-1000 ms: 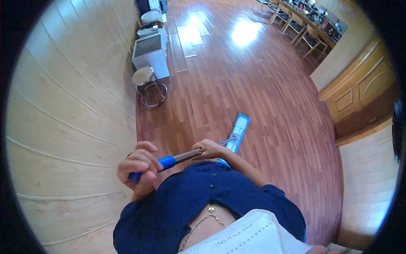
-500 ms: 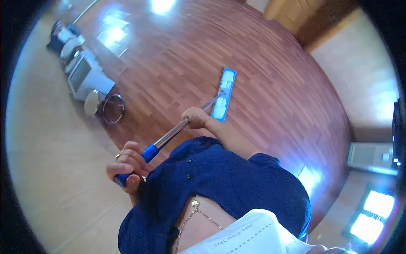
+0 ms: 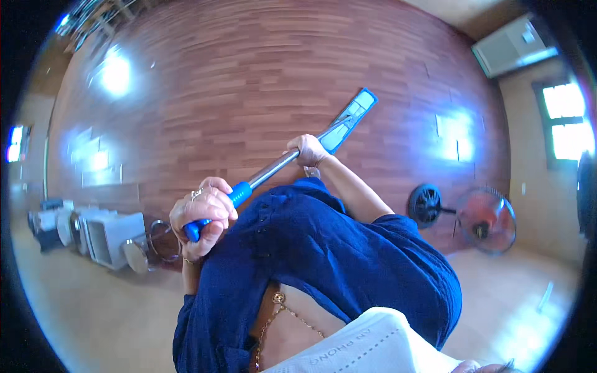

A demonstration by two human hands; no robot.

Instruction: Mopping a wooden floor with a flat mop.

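A flat mop with a blue and white head (image 3: 352, 122) lies on the wood-look floor, up and right of the middle. Its silver pole (image 3: 273, 169) slants back down toward my body, ending in a blue grip. My left hand (image 3: 204, 213) is wrapped around that blue grip, with a ring on one finger. Lower along the pole, closer to the mop head, my right hand (image 3: 310, 151) is closed around the metal. The right arm reaches across in front of my blue shirt.
A fan with a round cage (image 3: 488, 221) and black base (image 3: 425, 205) stands at right. White furniture (image 3: 112, 239) and a round-seated metal stool (image 3: 137, 255) stand at left. A white box-shaped unit (image 3: 515, 46) is at upper right; cluttered items sit at far upper left.
My view has turned, bringing the fan into sight and shifting the furniture lower left. The mop head now lies farther right and tilts more to the right. Both hands keep their hold.
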